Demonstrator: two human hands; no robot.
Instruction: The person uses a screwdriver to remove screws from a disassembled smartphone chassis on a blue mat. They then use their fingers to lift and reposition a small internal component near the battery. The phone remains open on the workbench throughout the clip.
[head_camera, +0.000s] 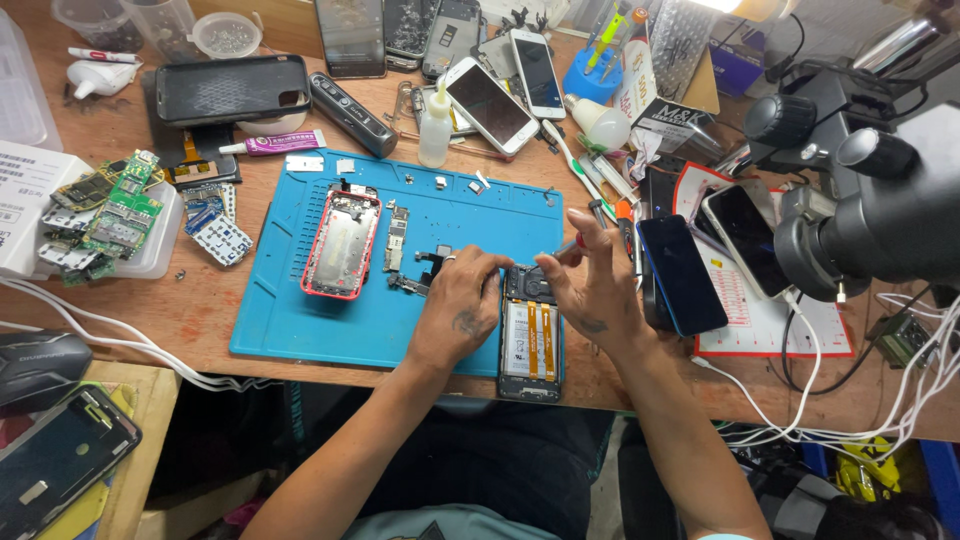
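Opened smartphone (529, 335) lies back-off at the front right corner of the blue repair mat (300, 320), its lower end reaching past the mat's front edge onto the wooden bench (200, 300), close to the bench's near edge. White battery with orange ribbon strips shows inside. Left hand (462, 305) rests on the mat, fingers curled onto the phone's top left corner; its grip reads as a narrow press on the frame rather than a hold around anything. Right hand (590, 285) sits over the phone's top right, thumb and forefinger pinched narrow on a red-handled screwdriver (572, 245), other fingers spread upward. Just right of that hand, a dark blue phone (682, 275) lies tilted, nearly touching the wrist side; little free room there. Left of the hands, the mat holds a red-framed phone shell (341, 242), a narrow logic board (397, 238) and small loose parts; open mat remains along its front left. A microscope (870, 200) crowds the far right. Green circuit boards (110, 215) are piled in a tray at the left edge.
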